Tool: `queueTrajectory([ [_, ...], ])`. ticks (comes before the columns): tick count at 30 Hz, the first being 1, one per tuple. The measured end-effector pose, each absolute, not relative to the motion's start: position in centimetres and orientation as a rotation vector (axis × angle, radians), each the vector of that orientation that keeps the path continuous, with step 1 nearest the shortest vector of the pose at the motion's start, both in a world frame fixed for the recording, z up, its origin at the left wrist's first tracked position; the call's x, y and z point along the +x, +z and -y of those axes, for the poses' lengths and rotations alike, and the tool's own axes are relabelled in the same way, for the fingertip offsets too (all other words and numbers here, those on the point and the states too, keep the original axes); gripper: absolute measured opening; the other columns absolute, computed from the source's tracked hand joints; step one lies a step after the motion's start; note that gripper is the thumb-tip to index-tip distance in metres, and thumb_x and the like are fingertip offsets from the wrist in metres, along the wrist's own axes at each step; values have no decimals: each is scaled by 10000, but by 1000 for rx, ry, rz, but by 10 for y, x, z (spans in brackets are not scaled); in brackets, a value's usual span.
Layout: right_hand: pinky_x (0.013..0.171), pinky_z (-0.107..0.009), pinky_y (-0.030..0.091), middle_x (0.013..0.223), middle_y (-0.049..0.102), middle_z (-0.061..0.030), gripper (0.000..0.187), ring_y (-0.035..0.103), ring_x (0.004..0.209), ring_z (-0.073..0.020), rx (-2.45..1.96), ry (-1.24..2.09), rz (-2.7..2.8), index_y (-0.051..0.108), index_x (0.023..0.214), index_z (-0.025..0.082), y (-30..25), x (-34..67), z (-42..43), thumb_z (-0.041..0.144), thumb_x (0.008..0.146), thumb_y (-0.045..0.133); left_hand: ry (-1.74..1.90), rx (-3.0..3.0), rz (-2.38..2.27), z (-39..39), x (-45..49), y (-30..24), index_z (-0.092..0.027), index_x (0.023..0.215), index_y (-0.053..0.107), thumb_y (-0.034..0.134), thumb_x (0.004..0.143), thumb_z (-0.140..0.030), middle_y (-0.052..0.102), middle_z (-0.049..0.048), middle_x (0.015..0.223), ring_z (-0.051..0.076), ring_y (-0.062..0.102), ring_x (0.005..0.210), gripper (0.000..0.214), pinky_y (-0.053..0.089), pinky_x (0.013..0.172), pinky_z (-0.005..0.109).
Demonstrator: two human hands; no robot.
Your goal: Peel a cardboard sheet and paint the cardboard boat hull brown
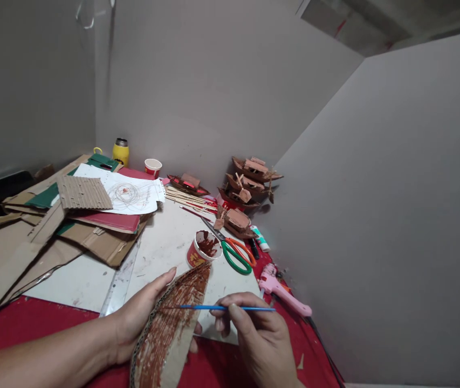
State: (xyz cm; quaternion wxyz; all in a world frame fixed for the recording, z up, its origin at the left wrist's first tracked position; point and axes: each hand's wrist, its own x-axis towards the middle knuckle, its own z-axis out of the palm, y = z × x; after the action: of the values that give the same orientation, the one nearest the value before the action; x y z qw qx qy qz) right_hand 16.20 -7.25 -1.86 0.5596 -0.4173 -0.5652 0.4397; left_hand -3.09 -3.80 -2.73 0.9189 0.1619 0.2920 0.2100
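Observation:
My left hand [138,318] grips a curved, boat-shaped piece of corrugated cardboard [165,334] from its left edge, fingertips showing at the right edge. Reddish-brown paint covers much of the cardboard; a strip along its right side is bare tan. Between the thumb and fingers of my right hand [258,334] is a thin blue paintbrush [230,308], its tip touching the painted surface. Just beyond the cardboard's pointed end stands a paper cup [197,253] with brown paint smeared inside.
Scissors [238,253] with green and orange handles lie right of the cup. Several model boats [249,183] stand along the back wall. A pink glue gun [282,291] rests at right. Cardboard sheets [104,242] and a drawing [132,194] pile up at left, near a yellow bottle [120,153].

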Motion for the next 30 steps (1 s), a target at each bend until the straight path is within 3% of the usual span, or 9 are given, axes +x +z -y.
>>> queueTrajectory([
  [6,523,-223,533,743,731,-51,81,654,575,-135,-983,920,1283,707,900,209,-25,170,68,250,867,645,444,343,-573,37,-33,-36,-45,910,698,413,770,-747,729,174,809,224,683,628,770,496,587,278],
  [15,518,-251,560,730,738,-61,100,671,565,-155,-927,1118,1325,715,878,209,-21,165,76,278,864,644,449,336,-566,39,-30,-29,-68,877,697,407,799,-711,730,146,729,214,682,595,710,502,593,269],
  [23,530,-230,548,753,735,-60,86,681,592,-150,-929,971,1320,708,902,215,-24,171,73,243,876,631,435,337,-608,38,-31,-32,-43,848,703,396,787,-733,734,171,765,216,685,592,758,513,580,273],
  [30,576,-235,568,748,734,-25,140,698,638,-159,-889,1070,1388,722,942,285,-18,164,78,248,897,595,443,362,-580,39,-30,-26,-62,824,712,377,827,-694,736,120,711,179,677,583,715,495,562,223],
])
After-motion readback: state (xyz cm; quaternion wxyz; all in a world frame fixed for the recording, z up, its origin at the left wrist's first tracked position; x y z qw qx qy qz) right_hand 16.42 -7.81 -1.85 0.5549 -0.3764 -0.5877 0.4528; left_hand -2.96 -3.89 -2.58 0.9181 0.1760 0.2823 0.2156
